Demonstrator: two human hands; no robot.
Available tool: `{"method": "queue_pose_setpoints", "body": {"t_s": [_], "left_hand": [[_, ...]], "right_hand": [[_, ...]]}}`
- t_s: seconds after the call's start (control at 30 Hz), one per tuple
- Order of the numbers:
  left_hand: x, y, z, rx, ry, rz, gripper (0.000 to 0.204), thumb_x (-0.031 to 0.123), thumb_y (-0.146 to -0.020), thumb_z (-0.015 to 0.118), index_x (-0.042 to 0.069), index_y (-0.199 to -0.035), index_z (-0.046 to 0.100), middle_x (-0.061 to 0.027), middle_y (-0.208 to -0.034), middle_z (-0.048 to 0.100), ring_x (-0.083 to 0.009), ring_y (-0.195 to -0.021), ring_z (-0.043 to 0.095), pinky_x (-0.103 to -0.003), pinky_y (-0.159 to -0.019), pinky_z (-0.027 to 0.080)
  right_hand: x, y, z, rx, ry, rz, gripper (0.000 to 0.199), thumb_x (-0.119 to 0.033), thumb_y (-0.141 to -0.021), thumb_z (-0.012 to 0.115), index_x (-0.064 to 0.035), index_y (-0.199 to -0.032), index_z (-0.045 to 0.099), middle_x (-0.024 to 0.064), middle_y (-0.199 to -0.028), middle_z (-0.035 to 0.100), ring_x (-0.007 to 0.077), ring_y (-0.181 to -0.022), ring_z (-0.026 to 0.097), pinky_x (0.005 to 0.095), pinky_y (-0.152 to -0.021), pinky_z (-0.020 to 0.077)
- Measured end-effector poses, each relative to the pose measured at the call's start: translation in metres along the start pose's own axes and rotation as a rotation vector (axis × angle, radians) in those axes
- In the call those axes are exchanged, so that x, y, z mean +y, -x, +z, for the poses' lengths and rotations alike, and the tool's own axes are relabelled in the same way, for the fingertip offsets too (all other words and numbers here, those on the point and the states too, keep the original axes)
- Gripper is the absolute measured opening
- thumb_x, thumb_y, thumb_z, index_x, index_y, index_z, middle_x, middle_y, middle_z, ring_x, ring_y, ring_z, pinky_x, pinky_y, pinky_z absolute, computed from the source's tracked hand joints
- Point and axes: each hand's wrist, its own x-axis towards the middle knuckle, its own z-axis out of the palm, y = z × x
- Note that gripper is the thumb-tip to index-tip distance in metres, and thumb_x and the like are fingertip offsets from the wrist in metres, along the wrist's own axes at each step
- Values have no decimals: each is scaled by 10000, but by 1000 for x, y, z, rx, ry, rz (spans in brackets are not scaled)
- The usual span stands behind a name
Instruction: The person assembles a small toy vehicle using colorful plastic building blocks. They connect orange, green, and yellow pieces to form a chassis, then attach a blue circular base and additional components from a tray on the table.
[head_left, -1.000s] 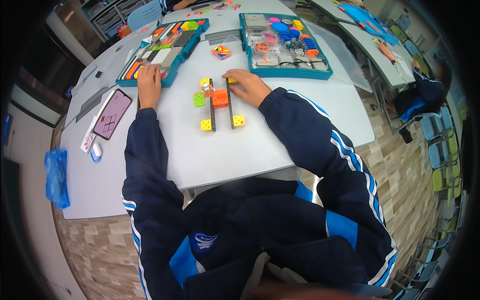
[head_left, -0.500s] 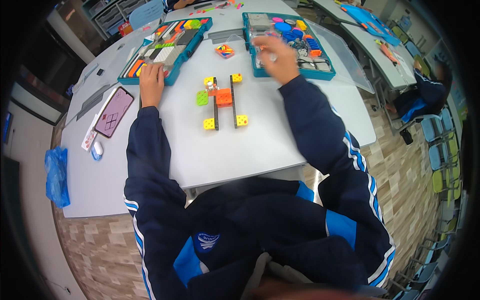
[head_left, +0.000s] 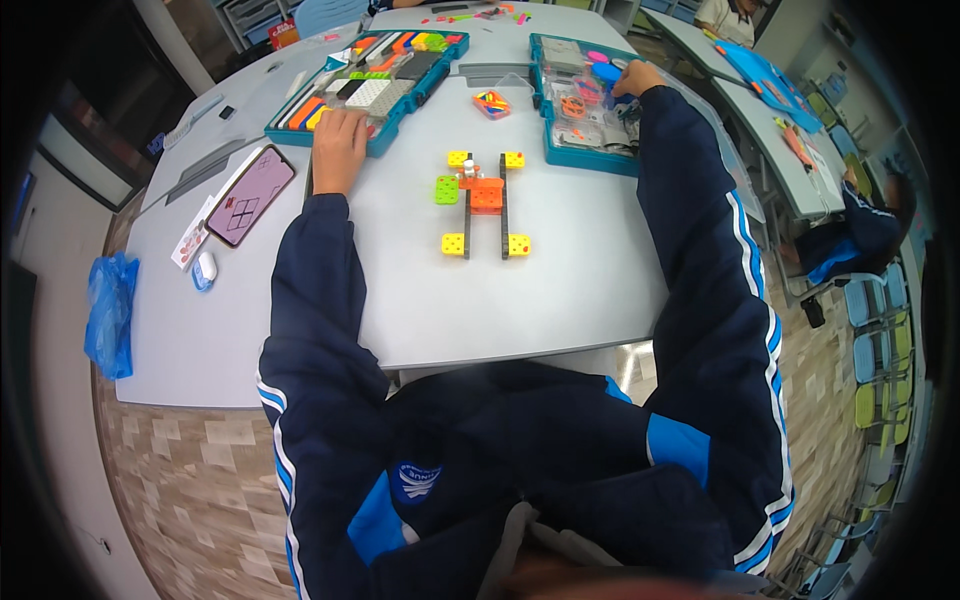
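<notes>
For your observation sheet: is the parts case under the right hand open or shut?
Open. The right hand reaches into the case, and loose coloured parts show in its compartments.

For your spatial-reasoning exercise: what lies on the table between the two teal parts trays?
In the head view, a small clear box of colourful pieces lies between the left tray and the right tray.

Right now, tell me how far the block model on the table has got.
Done: a small frame of two dark beams, yellow corner blocks, an orange centre and a green block lies on the table. In hand: the right hand reaches into the right parts tray; the left hand rests beside the left tray. Left: loose parts fill both trays.
</notes>
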Motion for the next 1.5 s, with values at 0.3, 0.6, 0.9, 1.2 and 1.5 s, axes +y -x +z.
{"method": "queue_pose_setpoints", "body": {"t_s": [0.3, 0.6, 0.9, 1.2, 1.5], "left_hand": [[5, 1, -2, 16, 41, 9, 105, 56, -816, 680, 57, -920, 668, -75, -852, 602, -271, -844, 565, -388, -757, 442], [50, -3, -13, -10, 57, 153, 157, 62, -784, 713, 101, -930, 672, -16, -840, 597, -215, -850, 568, -364, -749, 409], [75, 5, -22, -108, 139, 201, 135, 41, -832, 695, 65, -965, 683, -55, -791, 608, -227, -761, 565, -344, -720, 439], [89, 10, -16, -519, 686, -330, 241, 52, -840, 624, 66, -1072, 687, -22, -912, 659, -112, -756, 561, -256, -742, 451], [94, 4, -21, -849, 798, -347, 564, 62, -767, 623, 130, -1325, 580, -4, -1172, 568, -133, -962, 482, -282, -951, 400]], "right_hand": [[3, 16, -12, 117, -123, -23, 377, -315, -624, 833, -36, -870, 773, 175, -866, 730, 323, -831, 709, 394, -762, 561], [-76, 146, -58, 789, 9, -888, 176, -22, -690, 762, -42, -836, 664, 62, -1140, 609, 265, -1076, 584, 387, -874, 504], [-106, 217, -53, 672, -253, -827, 165, -45, -711, 764, -54, -868, 714, 49, -1104, 611, 223, -1055, 581, 329, -819, 488], [-102, 265, -20, 19, -748, -556, 117, -106, -735, 737, -73, -847, 742, 31, -1120, 596, 151, -1011, 556, 278, -755, 431], [-114, 266, 11, 100, -553, -732, 120, -56, -741, 728, -41, -853, 686, 89, -1138, 556, 268, -1131, 518, 362, -972, 443]]}}
